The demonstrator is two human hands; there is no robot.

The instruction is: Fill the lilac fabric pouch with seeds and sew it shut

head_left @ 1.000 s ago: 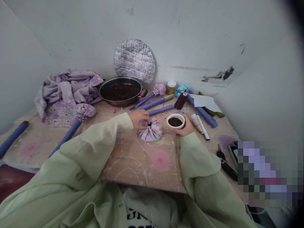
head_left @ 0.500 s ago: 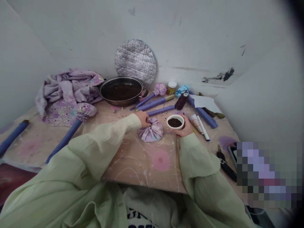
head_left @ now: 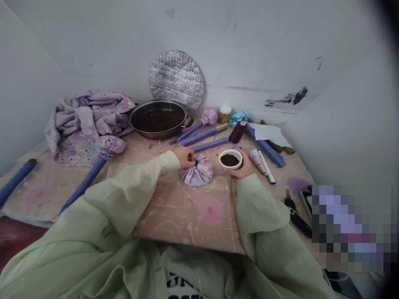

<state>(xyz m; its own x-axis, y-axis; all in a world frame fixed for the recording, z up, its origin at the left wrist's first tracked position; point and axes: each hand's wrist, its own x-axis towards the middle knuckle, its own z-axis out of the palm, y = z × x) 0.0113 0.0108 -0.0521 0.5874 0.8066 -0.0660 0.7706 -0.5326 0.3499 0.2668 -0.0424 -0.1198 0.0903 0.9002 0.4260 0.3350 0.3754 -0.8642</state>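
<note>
A small white bowl (head_left: 230, 166) of dark seed-like grains (head_left: 229, 160) rests in my right hand (head_left: 245, 166), which curls around its right side above the table. Left of it, a gathered lilac floral cloth pouch (head_left: 198, 173) sits on the table with a small dark opening at its top. My left hand (head_left: 185, 157) is at that opening from the left, its fingers curled closed by the gathered edge. What those fingers hold, if anything, is hidden.
Behind stand a dark pan (head_left: 157, 119) and a round silver mat (head_left: 176, 79). Purple-wrapped sticks (head_left: 198, 136), a dark thread cone (head_left: 237, 132) and a lidded jar (head_left: 224, 115) lie beyond my hands. Crumpled floral fabric (head_left: 89, 124) is at left, black-handled snips (head_left: 297, 216) at right.
My left hand dipped its fingers to the pouch's opening, then lifted and drew back slightly left, fingers curled, showing the dark opening again. My right hand keeps the bowl almost still.
</note>
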